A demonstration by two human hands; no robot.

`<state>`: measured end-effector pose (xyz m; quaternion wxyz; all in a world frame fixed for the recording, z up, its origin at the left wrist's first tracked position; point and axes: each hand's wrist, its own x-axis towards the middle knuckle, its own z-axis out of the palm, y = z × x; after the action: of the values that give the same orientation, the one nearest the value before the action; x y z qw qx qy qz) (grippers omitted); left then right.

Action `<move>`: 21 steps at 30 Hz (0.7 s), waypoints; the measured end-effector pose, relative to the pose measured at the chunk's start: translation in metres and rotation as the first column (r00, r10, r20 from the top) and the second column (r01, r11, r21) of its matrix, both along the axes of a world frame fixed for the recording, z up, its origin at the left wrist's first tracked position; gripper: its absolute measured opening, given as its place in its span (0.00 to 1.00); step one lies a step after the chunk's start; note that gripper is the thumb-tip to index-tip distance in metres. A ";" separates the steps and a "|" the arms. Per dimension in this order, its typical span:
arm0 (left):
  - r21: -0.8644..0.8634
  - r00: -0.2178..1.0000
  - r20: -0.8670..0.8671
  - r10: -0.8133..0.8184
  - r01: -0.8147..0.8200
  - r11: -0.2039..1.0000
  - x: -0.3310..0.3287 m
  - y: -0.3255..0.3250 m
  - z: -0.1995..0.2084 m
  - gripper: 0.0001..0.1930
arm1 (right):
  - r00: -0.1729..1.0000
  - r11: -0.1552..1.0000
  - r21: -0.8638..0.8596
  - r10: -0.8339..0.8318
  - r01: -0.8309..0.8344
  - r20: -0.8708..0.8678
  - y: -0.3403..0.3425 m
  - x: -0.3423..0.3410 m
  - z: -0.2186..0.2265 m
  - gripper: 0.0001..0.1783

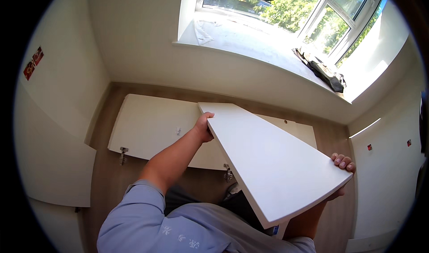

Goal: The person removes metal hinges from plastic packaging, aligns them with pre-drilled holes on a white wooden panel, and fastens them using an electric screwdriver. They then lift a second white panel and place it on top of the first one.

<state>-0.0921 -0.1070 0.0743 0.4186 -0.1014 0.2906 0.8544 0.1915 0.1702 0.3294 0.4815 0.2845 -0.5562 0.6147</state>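
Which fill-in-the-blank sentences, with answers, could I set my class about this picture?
1. The left hand and right hand grip a panel coloured ____.
2. Through the window, green ____ can be seen.
3. A crumpled dark bundle lies on the window ____.

Missing words: white; trees; sill.

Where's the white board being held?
In the head view, the white board is just right of centre, between the left hand and right hand, above the floor.

Sunlit window (290,7), pale wall (138,52), brown floor (107,181).
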 end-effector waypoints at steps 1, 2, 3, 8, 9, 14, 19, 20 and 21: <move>0.014 0.999 -0.048 -0.014 0.015 1.000 -0.014 -0.002 0.003 0.24 | 0.998 0.998 -0.059 -0.010 0.014 0.065 0.002 -0.003 0.004 0.25; 0.028 0.995 -0.096 -0.026 0.029 0.999 -0.029 -0.004 0.006 0.23 | 0.991 0.993 -0.117 -0.016 0.032 0.131 0.005 -0.008 0.007 0.23; -0.037 0.995 -0.103 -0.006 0.002 0.999 -0.043 -0.002 0.016 0.17 | 0.993 0.999 -0.012 -0.030 0.031 0.112 0.005 -0.022 0.014 0.22; -0.318 0.990 0.039 0.137 -0.118 0.941 -0.067 0.002 0.079 0.15 | 0.989 0.999 0.035 0.009 -0.014 0.146 -0.011 -0.115 0.045 0.25; -0.273 0.994 0.044 0.105 -0.089 0.958 -0.075 -0.002 0.084 0.17 | 0.985 1.000 0.022 0.005 -0.009 0.170 -0.009 -0.130 0.059 0.26; -0.404 0.999 -0.032 0.022 -0.033 0.914 -0.121 -0.008 0.109 0.19 | 0.951 0.999 -0.031 -0.022 0.033 0.307 -0.005 -0.222 0.115 0.28; -0.498 0.993 -0.061 -0.105 0.061 0.865 -0.149 0.003 0.138 0.21 | 0.930 0.999 -0.007 0.043 -0.043 0.365 0.017 -0.304 0.148 0.29; -0.508 0.993 -0.058 -0.098 0.055 0.860 -0.158 0.005 0.137 0.22 | 0.926 0.999 0.006 0.042 -0.048 0.374 0.021 -0.318 0.152 0.30; -0.519 0.995 -0.055 -0.087 0.046 0.854 -0.166 0.006 0.134 0.24 | 0.920 0.997 0.011 0.069 -0.079 0.386 0.023 -0.332 0.154 0.30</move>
<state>-0.2581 -0.1008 0.2083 0.3941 -0.1671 0.5284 0.7332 -0.1402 0.1928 0.4833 0.3354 0.1853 -0.6369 0.6690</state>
